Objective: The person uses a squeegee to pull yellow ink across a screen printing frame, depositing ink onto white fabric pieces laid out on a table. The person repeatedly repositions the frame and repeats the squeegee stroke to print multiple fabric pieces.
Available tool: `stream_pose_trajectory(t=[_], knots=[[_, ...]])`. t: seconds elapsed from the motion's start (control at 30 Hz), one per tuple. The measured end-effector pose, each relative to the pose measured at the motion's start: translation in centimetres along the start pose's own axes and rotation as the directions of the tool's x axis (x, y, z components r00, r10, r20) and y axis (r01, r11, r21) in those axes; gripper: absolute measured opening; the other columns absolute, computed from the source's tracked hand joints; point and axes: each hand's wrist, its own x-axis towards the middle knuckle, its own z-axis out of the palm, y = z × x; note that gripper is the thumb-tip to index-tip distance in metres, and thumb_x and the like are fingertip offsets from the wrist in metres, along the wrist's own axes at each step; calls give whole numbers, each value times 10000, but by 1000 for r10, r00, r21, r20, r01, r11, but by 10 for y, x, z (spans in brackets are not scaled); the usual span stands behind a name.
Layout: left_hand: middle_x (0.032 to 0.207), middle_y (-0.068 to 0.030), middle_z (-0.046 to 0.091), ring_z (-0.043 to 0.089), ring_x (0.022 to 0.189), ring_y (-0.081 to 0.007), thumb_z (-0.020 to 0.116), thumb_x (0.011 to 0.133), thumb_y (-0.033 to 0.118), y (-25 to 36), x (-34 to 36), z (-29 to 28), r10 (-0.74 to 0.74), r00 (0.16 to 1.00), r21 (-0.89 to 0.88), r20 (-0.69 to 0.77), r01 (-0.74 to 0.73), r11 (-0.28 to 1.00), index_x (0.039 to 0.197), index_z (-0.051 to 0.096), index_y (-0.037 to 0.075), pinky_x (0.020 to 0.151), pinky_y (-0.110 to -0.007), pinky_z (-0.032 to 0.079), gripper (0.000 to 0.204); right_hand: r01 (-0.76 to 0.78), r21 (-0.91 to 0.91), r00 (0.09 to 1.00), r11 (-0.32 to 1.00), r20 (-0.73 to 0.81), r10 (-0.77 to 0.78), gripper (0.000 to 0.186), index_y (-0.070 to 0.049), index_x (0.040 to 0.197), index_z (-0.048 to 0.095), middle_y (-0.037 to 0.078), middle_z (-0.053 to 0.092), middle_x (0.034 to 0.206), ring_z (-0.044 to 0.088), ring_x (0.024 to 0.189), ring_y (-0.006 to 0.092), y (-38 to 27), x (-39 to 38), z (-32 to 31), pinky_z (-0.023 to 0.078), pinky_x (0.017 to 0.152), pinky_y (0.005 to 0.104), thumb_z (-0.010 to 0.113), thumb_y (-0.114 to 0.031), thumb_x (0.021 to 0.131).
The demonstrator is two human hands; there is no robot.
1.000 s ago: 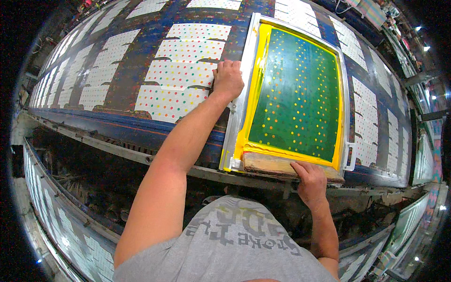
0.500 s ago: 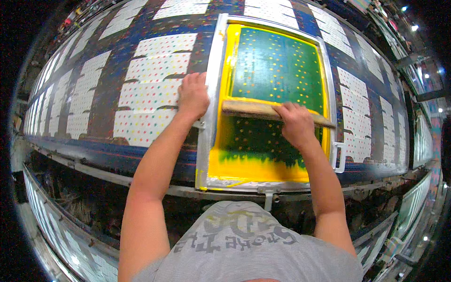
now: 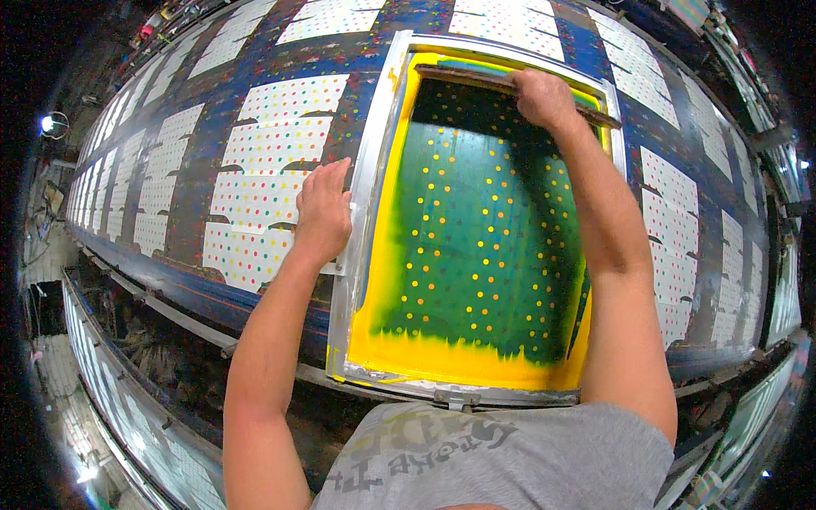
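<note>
My right hand (image 3: 546,100) is closed on the wooden squeegee (image 3: 463,77), which lies crosswise at the far end of a screen-printing frame. The metal frame (image 3: 360,223) holds a green mesh (image 3: 463,200) with rows of small dots. Yellow ink (image 3: 450,357) lies thick along the near end and the left side of the mesh. My left hand (image 3: 325,214) rests flat with its fingers stretched out, just beside the frame's left rail. Whether it touches the rail I cannot tell. The squeegee's lower edge is hidden.
White pieces with coloured dots (image 3: 268,183) lie in rows on the long dark table left of the frame. More dotted pieces (image 3: 669,229) lie to its right. A metal rail (image 3: 161,293) runs along the table's near edge.
My right hand has pushed the squeegee from the middle of the mesh to its far end, baring the dotted green mesh behind it. The left hand stays beside the frame. The view has shifted slightly.
</note>
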Motion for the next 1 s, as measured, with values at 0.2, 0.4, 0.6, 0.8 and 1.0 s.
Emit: stream_pose_trajectory(t=[0.2,0.4,0.6,0.8,1.0], knots=[[1568,-175,494,414,1478,-408,594,1029,86,2,0,-1,0,1000,12,-14,0,1000,1621,417,99,1254,-571,315,619,-9,-35,1000,999,-16,8,379,-197,1262,768,182,791,1156,764,1107,386,32,36,9,614,953,537,711,-169,889],[1535,-198,519,449,1439,-422,598,1018,77,2,1,-3,25,999,-13,-34,-25,1000,1610,437,86,1240,-560,333,613,27,-1,996,1000,86,-26,409,-129,1272,750,223,774,1162,730,1145,415,37,34,-3,584,990,533,661,-102,874],[1428,-226,581,512,1355,-431,593,1018,93,-10,4,3,158,981,-7,-110,-160,987,1567,489,45,1199,-546,373,561,98,64,979,993,174,-108,404,-127,1232,754,233,768,1143,719,1130,443,4,-19,-23,570,981,570,660,-78,842],[1383,-203,631,558,1299,-411,648,998,119,-19,6,12,102,986,-35,-133,-107,994,1532,541,64,1155,-535,416,547,125,123,963,984,223,-150,333,-176,1148,752,163,780,1080,750,1048,411,-58,-126,-49,615,896,563,699,-129,822],[1305,-215,713,635,1244,-409,706,954,120,-27,6,17,77,949,-127,-307,-121,985,1417,662,55,1110,-516,474,470,50,158,970,986,227,-86,401,-202,1174,756,128,769,1054,759,1010,394,-131,-234,-75,637,846,537,712,-87,792]])
